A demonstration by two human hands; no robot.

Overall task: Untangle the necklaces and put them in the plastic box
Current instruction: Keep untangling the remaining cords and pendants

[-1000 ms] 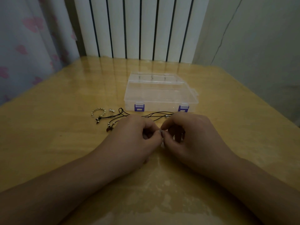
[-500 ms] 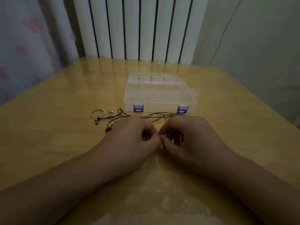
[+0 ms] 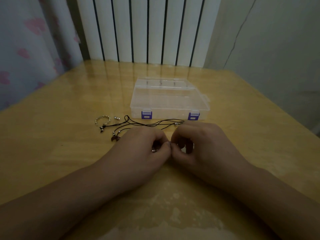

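Note:
Black cord necklaces (image 3: 149,124) with small metal beads and dark pendants lie tangled on the wooden table (image 3: 52,135), just in front of a clear plastic box (image 3: 168,99) with two purple latches, its lid down. My left hand (image 3: 143,148) and my right hand (image 3: 195,144) meet fingertip to fingertip near the table's middle, both pinching a small metal piece of a necklace between thumb and forefinger. A silver bead shows under my left fingers. The cords run from behind my hands toward the left.
A silver beaded ring (image 3: 102,120) and a small silver bead piece (image 3: 116,118) lie left of the box. A white ribbed radiator (image 3: 147,30) stands behind the table, a curtain (image 3: 26,49) at the left, a wall at the right.
My hands stay together on the same small piece, with only slight finger shifts. The cords behind them have barely moved.

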